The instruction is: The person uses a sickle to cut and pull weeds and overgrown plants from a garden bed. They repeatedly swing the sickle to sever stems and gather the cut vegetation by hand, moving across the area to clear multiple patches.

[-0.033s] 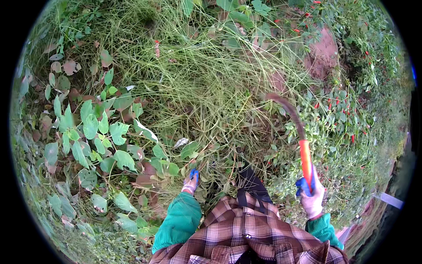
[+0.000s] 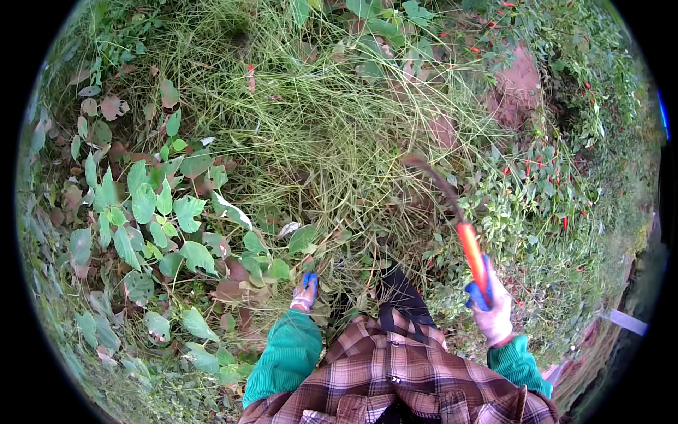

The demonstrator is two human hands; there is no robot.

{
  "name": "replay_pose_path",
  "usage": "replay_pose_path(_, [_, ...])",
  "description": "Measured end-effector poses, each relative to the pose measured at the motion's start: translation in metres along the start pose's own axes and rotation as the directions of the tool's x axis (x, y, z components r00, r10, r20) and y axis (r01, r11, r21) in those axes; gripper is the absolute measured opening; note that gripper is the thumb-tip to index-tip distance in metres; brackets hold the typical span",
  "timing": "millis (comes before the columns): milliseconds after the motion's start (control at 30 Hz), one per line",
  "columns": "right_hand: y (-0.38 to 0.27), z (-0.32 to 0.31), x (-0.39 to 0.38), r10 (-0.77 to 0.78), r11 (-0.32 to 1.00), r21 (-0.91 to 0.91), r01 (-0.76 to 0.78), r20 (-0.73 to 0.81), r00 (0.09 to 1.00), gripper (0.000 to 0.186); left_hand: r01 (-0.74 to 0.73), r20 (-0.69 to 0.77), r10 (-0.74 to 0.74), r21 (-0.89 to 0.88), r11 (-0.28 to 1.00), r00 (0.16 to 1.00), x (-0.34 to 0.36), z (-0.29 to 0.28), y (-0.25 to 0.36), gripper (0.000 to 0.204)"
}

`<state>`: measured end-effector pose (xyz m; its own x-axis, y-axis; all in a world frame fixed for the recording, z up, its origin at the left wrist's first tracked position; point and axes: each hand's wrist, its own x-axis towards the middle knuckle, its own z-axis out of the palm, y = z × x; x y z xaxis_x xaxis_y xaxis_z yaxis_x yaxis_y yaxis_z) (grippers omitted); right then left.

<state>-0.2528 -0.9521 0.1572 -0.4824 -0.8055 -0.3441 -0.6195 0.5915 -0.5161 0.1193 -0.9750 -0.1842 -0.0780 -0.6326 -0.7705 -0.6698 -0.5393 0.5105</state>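
Note:
My right hand [image 2: 492, 307], in a white and blue glove, grips the orange handle [image 2: 472, 254] of a sickle at lower right. Its dark curved blade [image 2: 446, 187] reaches up and left over tangled long grass [image 2: 325, 134]. My left hand [image 2: 306, 290], also gloved, is low at centre beside dry stems and grass; its fingers look curled together, and what they hold, if anything, is too small to make out. Broad-leaved green plants [image 2: 141, 205] grow left of it.
Leafy plants with red chilli peppers [image 2: 565, 222] line the right side. Reddish bare soil [image 2: 514, 85] shows at upper right, and a pale strip [image 2: 625, 321] lies at the far right edge. My dark-trousered leg [image 2: 399, 290] is below, among the weeds.
The sickle and my right hand have shifted a little left, with the blade swung further leftward. My left hand has stayed almost still.

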Motion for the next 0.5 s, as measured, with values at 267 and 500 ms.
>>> replay_pose_path(267, [-0.056,0.126,0.217,-0.651,0.705,-0.433,0.561,-0.083,0.755,0.051,-0.010,0.035,0.045,-0.664,0.748,0.998,-0.035,-0.010,0.052,0.047])
replay_pose_path(500, [0.022,0.260,0.140,0.247,0.938,-0.316,-0.142,0.323,0.914,0.049,-0.146,0.084,0.164,-0.190,0.971,0.983,-0.095,-0.076,0.087,0.043])
